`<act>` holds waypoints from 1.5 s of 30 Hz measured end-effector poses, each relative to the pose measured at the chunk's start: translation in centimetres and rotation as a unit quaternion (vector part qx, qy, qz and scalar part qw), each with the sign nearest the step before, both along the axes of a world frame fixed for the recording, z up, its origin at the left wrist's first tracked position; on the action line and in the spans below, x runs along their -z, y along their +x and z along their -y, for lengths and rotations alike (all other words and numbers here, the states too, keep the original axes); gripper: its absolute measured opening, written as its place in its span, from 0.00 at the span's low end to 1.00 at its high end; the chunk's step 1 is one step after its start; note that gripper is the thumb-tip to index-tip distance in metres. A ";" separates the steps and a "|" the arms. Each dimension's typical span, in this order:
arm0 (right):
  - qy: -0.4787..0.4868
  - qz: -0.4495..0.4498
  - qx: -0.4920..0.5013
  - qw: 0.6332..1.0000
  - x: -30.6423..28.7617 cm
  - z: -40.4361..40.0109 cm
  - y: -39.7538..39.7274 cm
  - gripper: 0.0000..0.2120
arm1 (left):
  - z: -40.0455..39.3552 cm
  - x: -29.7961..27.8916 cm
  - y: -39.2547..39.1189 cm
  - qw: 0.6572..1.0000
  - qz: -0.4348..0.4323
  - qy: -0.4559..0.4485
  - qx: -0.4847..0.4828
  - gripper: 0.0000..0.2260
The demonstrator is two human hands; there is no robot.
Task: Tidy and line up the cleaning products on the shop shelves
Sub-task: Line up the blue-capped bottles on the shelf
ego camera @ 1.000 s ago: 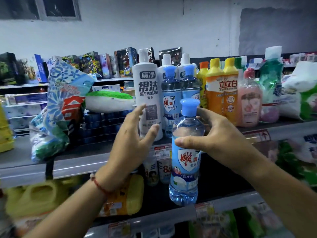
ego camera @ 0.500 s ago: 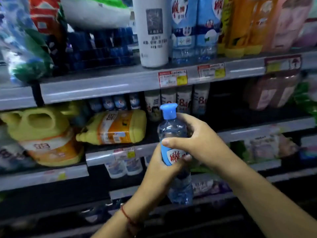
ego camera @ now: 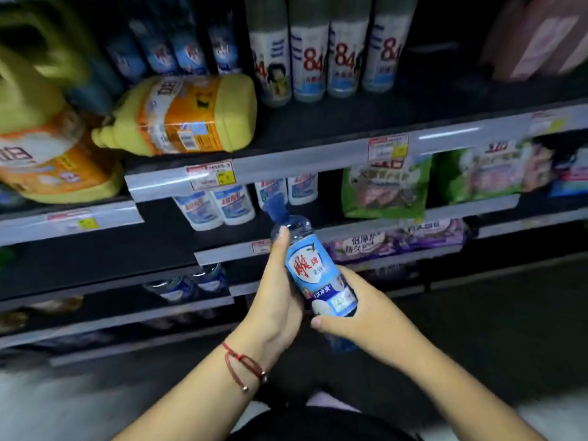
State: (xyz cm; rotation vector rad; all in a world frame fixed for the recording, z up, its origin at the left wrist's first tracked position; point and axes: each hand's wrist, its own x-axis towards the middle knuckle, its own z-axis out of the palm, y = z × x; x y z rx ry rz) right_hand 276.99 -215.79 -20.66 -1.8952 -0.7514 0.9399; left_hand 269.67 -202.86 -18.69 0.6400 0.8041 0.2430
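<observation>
A clear bottle (ego camera: 313, 275) with blue cap and blue label is held tilted, near, before the lower shelves (ego camera: 286, 160). A yellow jug (ego camera: 184, 116) is seen lying sideways far left. The bottle is gripped by the left hand (ego camera: 276, 300) along its side and the right hand (ego camera: 356, 316) round its base.

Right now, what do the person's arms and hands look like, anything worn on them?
Both forearms are bare, with no sleeves in view. The left hand has no glove or ring that I can see; its wrist carries a thin red cord bracelet, looped with a knot and a small bead at the loose end. The right hand and its wrist wear nothing visible.
</observation>
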 end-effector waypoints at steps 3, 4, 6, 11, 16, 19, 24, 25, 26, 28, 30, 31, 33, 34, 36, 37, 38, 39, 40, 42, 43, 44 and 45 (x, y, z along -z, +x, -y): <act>-0.065 0.060 0.010 0.996 0.1 0.4 -0.8 0.33 | -0.3 1.5 0.1 0.995 -0.017 -0.077 -0.062 0.23; -0.085 0.075 0.007 0.994 0.0 0.4 -0.9 0.32 | -0.4 2.0 0.1 0.990 -0.020 -0.111 -0.080 0.22; -0.120 0.102 -0.004 0.988 -0.4 0.3 -1.1 0.29 | -0.4 3.1 -0.2 0.980 -0.023 -0.168 -0.103 0.24; -0.133 0.079 -0.034 0.987 0.0 0.6 -1.6 0.30 | -0.4 5.4 -1.7 0.975 -0.018 -0.194 -0.103 0.26; -0.098 -0.010 -0.027 0.995 1.1 1.0 -1.5 0.31 | -0.8 4.9 -3.0 0.995 -0.018 -0.090 -0.028 0.20; -0.086 -0.047 -0.038 0.994 1.6 1.0 -1.6 0.32 | -0.3 4.3 -3.4 0.997 -0.057 0.046 0.028 0.18; -0.042 -0.138 0.002 0.990 3.8 0.3 -2.8 0.32 | 0.3 3.2 -3.6 0.926 -0.093 0.349 0.108 0.20; -0.020 -0.168 0.019 0.985 4.1 0.1 -3.3 0.30 | 0.5 3.0 -3.7 0.904 -0.091 0.397 0.129 0.23; -0.004 -0.193 0.036 0.981 4.4 0.0 -3.7 0.29 | 0.7 2.8 -3.9 0.884 -0.090 0.434 0.148 0.25; 0.018 -0.231 0.066 0.971 4.7 -0.2 -4.6 0.27 | 1.1 2.4 -4.0 0.847 -0.095 0.488 0.186 0.29; 0.052 -0.257 0.082 0.962 4.7 -0.2 -5.3 0.28 | 1.4 2.2 -4.0 0.801 -0.103 0.544 0.226 0.33; 0.071 -0.272 0.089 0.956 4.8 -0.2 -5.6 0.29 | 1.6 2.1 -3.9 0.776 -0.106 0.571 0.246 0.34; 0.097 -0.298 0.106 0.944 4.7 0.0 -6.0 0.29 | 1.9 2.0 -3.9 0.742 -0.106 0.604 0.273 0.36; 0.106 -0.306 0.114 0.939 4.8 0.2 -6.3 0.28 | 2.1 2.0 -3.9 0.734 -0.106 0.609 0.283 0.36; 0.112 -0.324 0.121 0.931 4.8 0.6 -6.5 0.28 | 2.3 2.0 -4.0 0.726 -0.103 0.614 0.292 0.36; 0.110 -0.331 0.122 0.929 4.8 0.7 -6.6 0.27 | 2.3 2.1 -4.1 0.726 -0.103 0.613 0.293 0.36; 0.106 -0.333 0.121 0.929 4.9 0.9 -6.6 0.27 | 2.3 2.0 -4.2 0.731 -0.099 0.610 0.290 0.36; 0.102 -0.328 0.119 0.932 5.0 1.0 -6.6 0.27 | 2.2 2.1 -4.2 0.737 -0.092 0.605 0.286 0.36; 0.097 -0.321 0.116 0.935 5.1 1.1 -6.6 0.27 | 2.1 2.0 -4.3 0.745 -0.082 0.600 0.280 0.35; 0.081 -0.311 0.114 0.940 5.1 1.3 -6.5 0.26 | 1.8 1.8 -4.5 0.768 -0.067 0.580 0.263 0.33; 0.072 -0.307 0.111 0.942 5.1 1.4 -6.3 0.26 | 1.6 1.6 -4.6 0.785 -0.063 0.563 0.252 0.32; 0.066 -0.302 0.105 0.945 5.0 1.5 -6.2 0.27 | 1.2 1.5 -4.7 0.805 -0.060 0.539 0.243 0.31; 0.067 -0.293 0.097 0.949 4.7 1.6 -6.0 0.27 | 0.8 1.4 -4.9 0.827 -0.053 0.509 0.232 0.31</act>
